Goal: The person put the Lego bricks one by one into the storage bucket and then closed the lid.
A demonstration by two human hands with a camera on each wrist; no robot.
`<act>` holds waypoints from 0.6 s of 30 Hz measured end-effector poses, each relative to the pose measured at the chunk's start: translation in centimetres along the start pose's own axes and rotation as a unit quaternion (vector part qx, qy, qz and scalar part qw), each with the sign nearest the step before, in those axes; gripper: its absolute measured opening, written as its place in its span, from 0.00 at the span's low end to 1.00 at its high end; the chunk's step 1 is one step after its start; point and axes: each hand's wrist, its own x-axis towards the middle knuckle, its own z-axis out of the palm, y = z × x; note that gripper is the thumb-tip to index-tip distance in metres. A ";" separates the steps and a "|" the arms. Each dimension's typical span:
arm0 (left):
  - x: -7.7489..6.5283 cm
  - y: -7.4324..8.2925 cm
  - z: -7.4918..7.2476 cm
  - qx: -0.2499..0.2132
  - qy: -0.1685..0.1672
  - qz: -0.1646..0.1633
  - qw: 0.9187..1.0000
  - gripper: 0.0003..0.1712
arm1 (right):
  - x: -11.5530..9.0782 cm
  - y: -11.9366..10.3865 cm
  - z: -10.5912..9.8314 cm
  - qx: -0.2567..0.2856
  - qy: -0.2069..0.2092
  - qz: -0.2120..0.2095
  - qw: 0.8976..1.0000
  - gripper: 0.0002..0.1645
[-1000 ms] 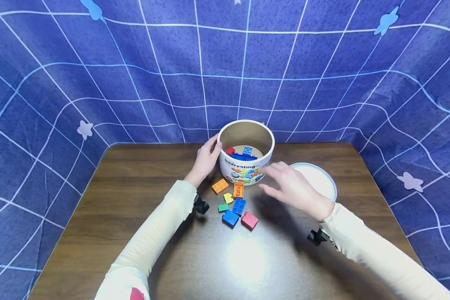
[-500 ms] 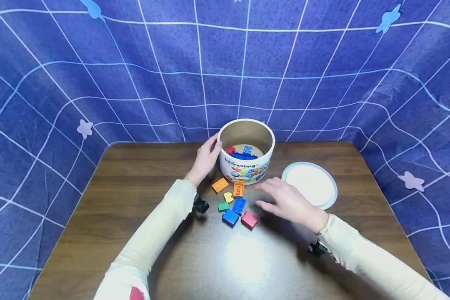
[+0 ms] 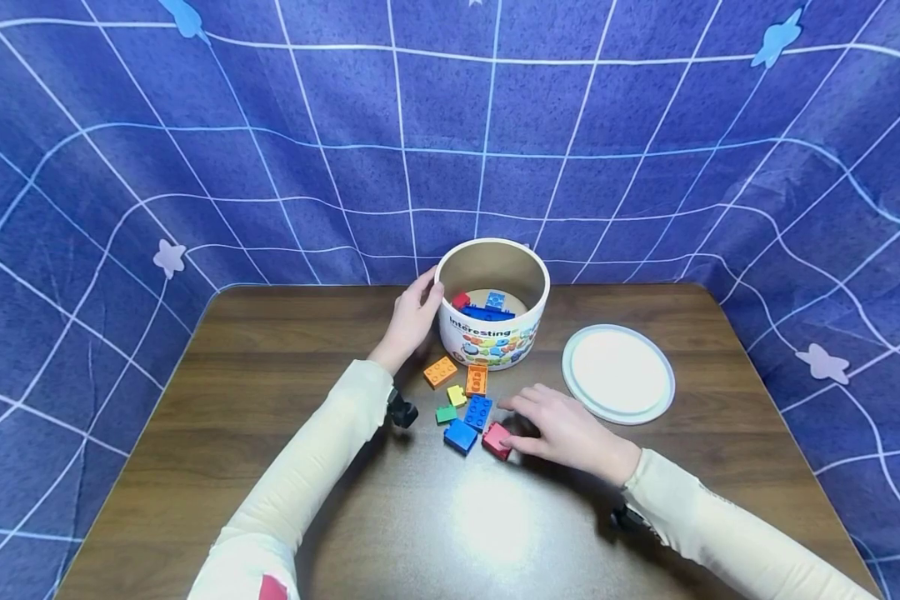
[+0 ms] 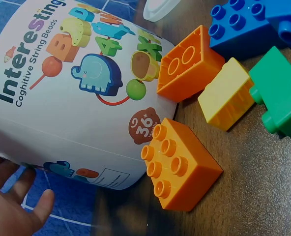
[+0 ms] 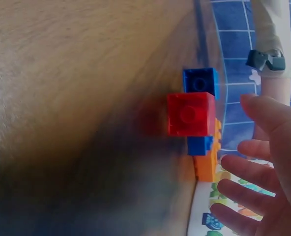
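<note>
In the head view, my left hand (image 3: 408, 321) touches the left side of a round white bucket (image 3: 487, 343) near its rim. The left wrist view shows those fingers (image 4: 20, 184) against the bucket wall. My right hand (image 3: 570, 429) reaches over the bricks, its thumb overlapping a red toy brick (image 3: 497, 442). In the right wrist view its fingers are spread, with the red brick in front of the hand. Close by lie a blue brick (image 3: 461, 437), a studded blue brick (image 3: 478, 412), a green brick (image 3: 446, 414), a yellow brick (image 3: 457, 396) and two orange bricks (image 3: 440, 372).
A few red and blue bricks (image 3: 487, 313) lie inside the bucket. Right of it, a round white lid (image 3: 618, 373) with a pale blue edge rests on the wooden table (image 3: 285, 375). A blue curtain with a white grid (image 3: 450, 142) hangs behind the table.
My right hand has moved down and toward me, from in front of the bucket to the red brick, uncovering the lid. My left hand stays at the bucket.
</note>
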 end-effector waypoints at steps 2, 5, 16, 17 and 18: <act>0.0 0.0 0.0 -0.001 0.000 -0.001 1.000 0.29 | -0.1 0.0 0.3 0.002 -0.006 0.001 1.000 0.29; 0.0 0.0 0.0 0.002 -0.001 -0.001 1.000 0.29 | -0.2 0.0 0.7 0.007 -0.012 0.003 1.000 0.30; 0.0 0.1 -0.1 0.013 -0.006 -0.007 1.000 0.30 | -0.2 -0.1 1.8 -0.003 -0.020 -0.007 1.000 0.32; 0.0 0.1 -0.1 0.013 -0.005 -0.006 1.000 0.29 | -0.3 -0.1 1.9 -0.004 -0.022 -0.006 1.000 0.32; 0.0 0.1 -0.1 0.013 -0.004 -0.005 1.000 0.29 | -0.3 -0.1 1.9 -0.004 -0.025 -0.005 1.000 0.31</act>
